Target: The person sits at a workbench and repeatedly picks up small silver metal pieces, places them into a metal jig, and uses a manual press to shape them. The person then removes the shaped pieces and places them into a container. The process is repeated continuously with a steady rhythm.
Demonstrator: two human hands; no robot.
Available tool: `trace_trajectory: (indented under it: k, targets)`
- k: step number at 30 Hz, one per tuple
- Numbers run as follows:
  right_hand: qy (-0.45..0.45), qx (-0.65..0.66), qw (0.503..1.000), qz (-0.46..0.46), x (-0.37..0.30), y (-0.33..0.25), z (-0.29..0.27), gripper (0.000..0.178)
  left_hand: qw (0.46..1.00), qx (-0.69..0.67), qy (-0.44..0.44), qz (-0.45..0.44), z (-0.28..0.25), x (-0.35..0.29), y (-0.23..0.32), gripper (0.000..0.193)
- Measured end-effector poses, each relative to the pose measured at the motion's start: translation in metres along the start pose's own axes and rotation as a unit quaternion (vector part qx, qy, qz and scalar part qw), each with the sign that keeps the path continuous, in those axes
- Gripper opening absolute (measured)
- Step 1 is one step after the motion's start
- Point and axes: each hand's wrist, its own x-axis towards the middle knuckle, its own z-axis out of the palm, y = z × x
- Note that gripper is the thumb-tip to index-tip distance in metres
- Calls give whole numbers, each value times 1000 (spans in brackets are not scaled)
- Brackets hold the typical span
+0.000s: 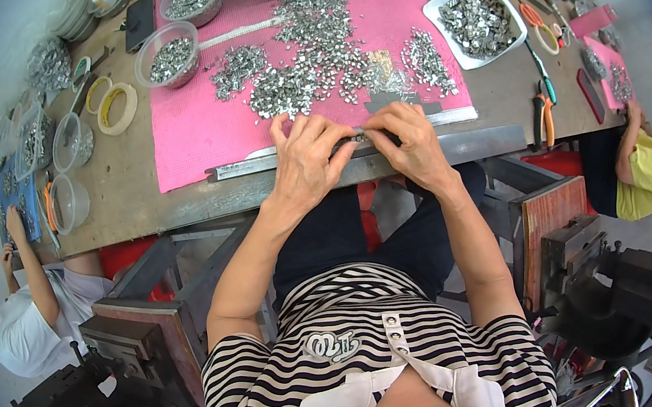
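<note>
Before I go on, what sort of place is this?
Probably a small metal-parts workshop: loose silvery metal pieces are heaped on a pink mat, and orange-and-black pliers lie on the workbench to its right.

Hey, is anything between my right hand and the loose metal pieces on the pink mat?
Yes: a flat grey plate lies just beyond the right hand, toward the loose metal pieces. It appears low; nothing visible stands upright there.

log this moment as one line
left hand: at metal bar | right hand: close beside left | grip: unclear | beyond: metal pieces on pink mat, white tray
</note>
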Motion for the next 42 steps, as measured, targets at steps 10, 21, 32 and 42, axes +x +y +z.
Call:
trace_trajectory:
  k: [10, 21, 32, 42]
  targets:
    - [26, -124, 992, 13, 31, 23, 29, 11, 999, 21, 38, -16, 10, 2, 5, 22]
    - [20, -92, 996, 7, 32, 23, 22, 9, 998, 25, 44, -37, 12, 5, 4, 18]
    - [-79, -10, 997, 15, 7, 0, -16, 9, 995, 102, 11, 11, 18, 45, -29, 8]
    - [-46, 1, 999, 30, 20, 15, -6, 6, 995, 95, -10, 12, 17, 48, -31, 9]
